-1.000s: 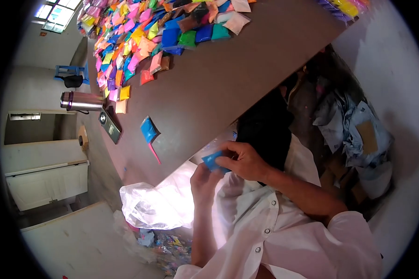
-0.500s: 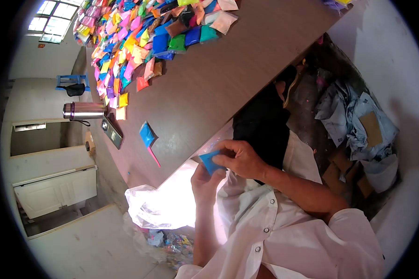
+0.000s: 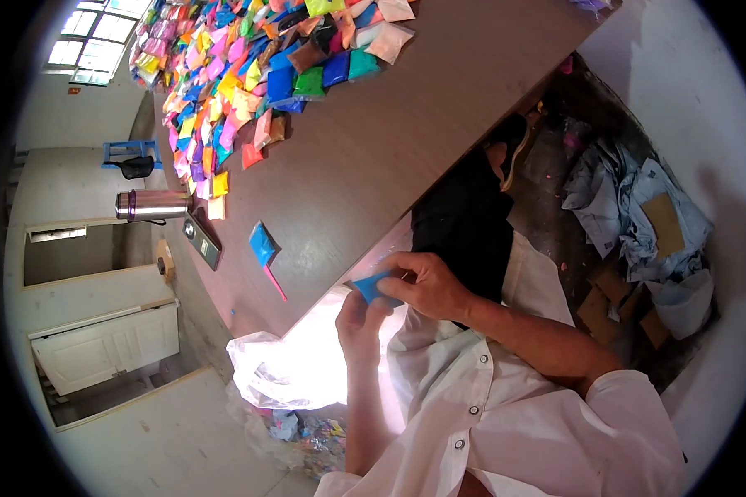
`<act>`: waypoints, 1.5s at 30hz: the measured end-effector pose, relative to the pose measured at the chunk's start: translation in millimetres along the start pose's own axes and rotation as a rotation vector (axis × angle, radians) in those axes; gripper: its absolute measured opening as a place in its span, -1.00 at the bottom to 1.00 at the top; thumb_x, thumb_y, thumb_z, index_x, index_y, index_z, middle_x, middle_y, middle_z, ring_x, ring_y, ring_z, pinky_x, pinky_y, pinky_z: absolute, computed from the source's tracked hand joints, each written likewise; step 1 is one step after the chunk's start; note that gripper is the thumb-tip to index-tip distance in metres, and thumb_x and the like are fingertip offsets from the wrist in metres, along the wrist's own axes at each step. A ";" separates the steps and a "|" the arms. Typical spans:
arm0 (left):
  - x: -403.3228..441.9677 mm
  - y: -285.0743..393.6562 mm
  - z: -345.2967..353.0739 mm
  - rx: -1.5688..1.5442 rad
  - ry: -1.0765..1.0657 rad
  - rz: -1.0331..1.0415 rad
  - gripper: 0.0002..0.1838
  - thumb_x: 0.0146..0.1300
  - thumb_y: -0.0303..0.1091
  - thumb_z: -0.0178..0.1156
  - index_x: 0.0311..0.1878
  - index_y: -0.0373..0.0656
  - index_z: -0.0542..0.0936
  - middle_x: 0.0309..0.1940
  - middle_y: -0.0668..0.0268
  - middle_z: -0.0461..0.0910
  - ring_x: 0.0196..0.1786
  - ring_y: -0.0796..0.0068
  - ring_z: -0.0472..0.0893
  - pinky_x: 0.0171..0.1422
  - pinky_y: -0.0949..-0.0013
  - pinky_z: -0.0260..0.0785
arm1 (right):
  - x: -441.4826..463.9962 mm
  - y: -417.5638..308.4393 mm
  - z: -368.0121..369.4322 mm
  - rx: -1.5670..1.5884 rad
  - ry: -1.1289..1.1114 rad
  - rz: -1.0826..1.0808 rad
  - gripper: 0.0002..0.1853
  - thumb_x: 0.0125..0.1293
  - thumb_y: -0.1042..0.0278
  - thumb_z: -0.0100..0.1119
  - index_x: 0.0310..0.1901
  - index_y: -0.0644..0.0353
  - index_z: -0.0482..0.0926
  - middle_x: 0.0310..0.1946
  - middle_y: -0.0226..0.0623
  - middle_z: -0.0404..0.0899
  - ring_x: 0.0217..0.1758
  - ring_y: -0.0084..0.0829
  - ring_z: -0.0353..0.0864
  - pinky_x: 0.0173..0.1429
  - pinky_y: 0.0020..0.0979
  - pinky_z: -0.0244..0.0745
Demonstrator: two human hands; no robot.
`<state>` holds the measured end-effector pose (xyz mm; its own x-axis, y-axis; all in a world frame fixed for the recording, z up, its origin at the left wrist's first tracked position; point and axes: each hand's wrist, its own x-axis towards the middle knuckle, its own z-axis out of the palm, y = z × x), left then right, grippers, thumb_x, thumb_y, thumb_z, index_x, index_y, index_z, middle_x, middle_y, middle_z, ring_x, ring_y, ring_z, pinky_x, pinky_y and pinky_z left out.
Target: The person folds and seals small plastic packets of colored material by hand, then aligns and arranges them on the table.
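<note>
A small blue packet (image 3: 368,287) is held between both hands, low in front of the white shirt and just off the table's edge. My right hand (image 3: 427,283) pinches its upper side between thumb and fingers. From below, my left hand (image 3: 363,321) closes its fingertips on the lower part, with some fingers hidden. On the table nearby lies another blue packet (image 3: 262,243) with a thin pink stick (image 3: 275,282) at its lower end.
Many colourful packets (image 3: 309,83) are heaped on the brown table (image 3: 340,174). A metal flask (image 3: 153,205) and a dark phone-like device (image 3: 201,242) sit near its far edge. Clear plastic (image 3: 261,364) hangs below. Grey bags (image 3: 651,224) and cardboard lie on the floor at right.
Both hands still grip the blue packet, which has tilted slightly and shows a little less between the fingers. The surroundings shift slightly as the camera moves.
</note>
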<state>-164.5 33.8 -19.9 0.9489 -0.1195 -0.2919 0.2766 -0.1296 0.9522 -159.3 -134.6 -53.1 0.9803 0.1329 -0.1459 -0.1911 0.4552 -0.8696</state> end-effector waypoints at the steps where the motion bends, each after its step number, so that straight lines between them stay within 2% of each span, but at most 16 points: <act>1: 0.3 -5.0 -4.9 -0.010 0.008 0.002 -0.78 0.46 -0.41 0.31 0.05 -0.33 0.64 -0.20 0.29 0.71 -0.16 0.57 0.64 -0.05 0.44 0.50 | -0.3 -0.3 0.1 -0.008 -0.003 -0.008 -0.81 0.38 0.45 0.28 -0.02 0.26 0.69 -0.30 -0.41 0.72 -0.26 -0.64 0.67 -0.10 -0.51 0.60; 5: -0.7 -7.1 -10.1 0.011 0.023 0.016 -0.79 0.48 -0.40 0.30 0.05 -0.33 0.65 -0.17 0.32 0.70 -0.11 0.58 0.63 0.05 0.41 0.48 | -0.1 -0.5 -0.5 -0.108 -0.029 -0.038 -0.83 0.39 0.45 0.27 -0.04 0.24 0.70 -0.31 -0.42 0.71 -0.23 -0.63 0.66 -0.08 -0.49 0.60; 11: -1.1 0.1 -3.7 -0.037 0.050 0.001 -0.87 0.51 -0.46 0.24 -0.01 -0.31 0.66 -0.20 0.36 0.69 -0.12 0.63 0.61 0.08 0.46 0.47 | -0.1 1.0 2.6 -0.038 -0.003 -0.044 -0.85 0.41 0.44 0.25 -0.10 0.31 0.68 -0.36 -0.38 0.68 -0.30 -0.62 0.61 -0.15 -0.45 0.56; 14: -0.7 -2.4 -6.9 -0.053 0.057 -0.011 -0.90 0.51 -0.46 0.24 -0.05 -0.28 0.67 -0.20 0.37 0.70 -0.12 0.66 0.61 0.09 0.49 0.46 | -2.4 -2.1 1.6 -0.101 -0.028 -0.039 -0.85 0.40 0.43 0.26 -0.11 0.32 0.68 -0.36 -0.38 0.67 -0.30 -0.63 0.60 -0.16 -0.46 0.54; 18: 0.2 -8.1 -12.3 -0.063 0.033 0.022 -0.90 0.51 -0.45 0.25 -0.06 -0.27 0.67 -0.19 0.38 0.70 -0.12 0.68 0.61 0.09 0.51 0.46 | -2.4 -3.1 1.8 -0.119 -0.039 -0.011 -0.85 0.40 0.44 0.26 -0.11 0.32 0.68 -0.36 -0.38 0.66 -0.32 -0.62 0.58 -0.18 -0.47 0.53; 21: 1.0 -7.1 -12.5 -0.063 0.024 0.046 -0.91 0.50 -0.45 0.25 -0.07 -0.26 0.67 -0.19 0.40 0.69 -0.13 0.68 0.60 0.09 0.51 0.46 | -1.5 -3.3 2.1 -0.151 -0.034 -0.050 -0.88 0.37 0.50 0.27 -0.10 0.24 0.71 -0.37 -0.44 0.68 -0.27 -0.64 0.63 -0.14 -0.51 0.55; 23: 2.0 -4.7 -10.8 -0.065 0.036 0.022 -0.89 0.51 -0.42 0.27 -0.07 -0.26 0.66 -0.21 0.42 0.69 -0.15 0.71 0.58 0.07 0.53 0.44 | -0.1 -1.3 2.9 -0.121 -0.018 -0.090 -0.86 0.39 0.44 0.26 -0.11 0.31 0.68 -0.40 -0.37 0.65 -0.35 -0.60 0.57 -0.22 -0.46 0.52; 30: 3.8 -10.0 -12.5 -0.064 0.055 0.061 -0.87 0.52 -0.37 0.28 -0.09 -0.25 0.64 -0.24 0.43 0.68 -0.20 0.74 0.55 -0.01 0.56 0.39 | -2.4 3.5 2.0 -0.138 -0.027 -0.060 -0.85 0.39 0.44 0.27 -0.09 0.31 0.68 -0.40 -0.34 0.65 -0.35 -0.59 0.58 -0.22 -0.43 0.53; 33: 5.1 -12.8 -15.9 -0.036 0.062 0.076 -0.88 0.52 -0.38 0.26 -0.10 -0.24 0.64 -0.24 0.44 0.67 -0.20 0.74 0.55 -0.01 0.56 0.39 | -2.8 -1.8 1.9 -0.213 -0.046 -0.005 -0.88 0.39 0.46 0.28 -0.09 0.25 0.69 -0.33 -0.42 0.68 -0.26 -0.63 0.61 -0.12 -0.49 0.57; 38: 5.2 -8.7 -14.8 -0.097 0.073 0.042 -0.88 0.51 -0.39 0.27 -0.09 -0.26 0.64 -0.21 0.40 0.68 -0.18 0.71 0.57 0.00 0.55 0.41 | -1.2 4.7 3.0 -0.134 0.005 -0.107 -0.89 0.40 0.46 0.29 -0.10 0.26 0.69 -0.33 -0.41 0.67 -0.27 -0.63 0.61 -0.13 -0.48 0.55; 45: 2.8 -3.4 -11.3 -0.051 0.025 0.004 -0.84 0.51 -0.38 0.26 -0.02 -0.29 0.66 -0.18 0.39 0.68 -0.13 0.69 0.58 0.03 0.50 0.45 | -2.3 1.9 5.1 -0.230 0.040 -0.162 -0.89 0.42 0.47 0.31 -0.10 0.27 0.72 -0.34 -0.42 0.65 -0.29 -0.64 0.59 -0.14 -0.51 0.53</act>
<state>-161.1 45.0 -22.8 0.9533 -0.0950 -0.2867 0.2799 -0.0787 0.9568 -162.1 -129.6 -52.1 0.9992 0.0374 -0.0104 -0.0196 0.2552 -0.9667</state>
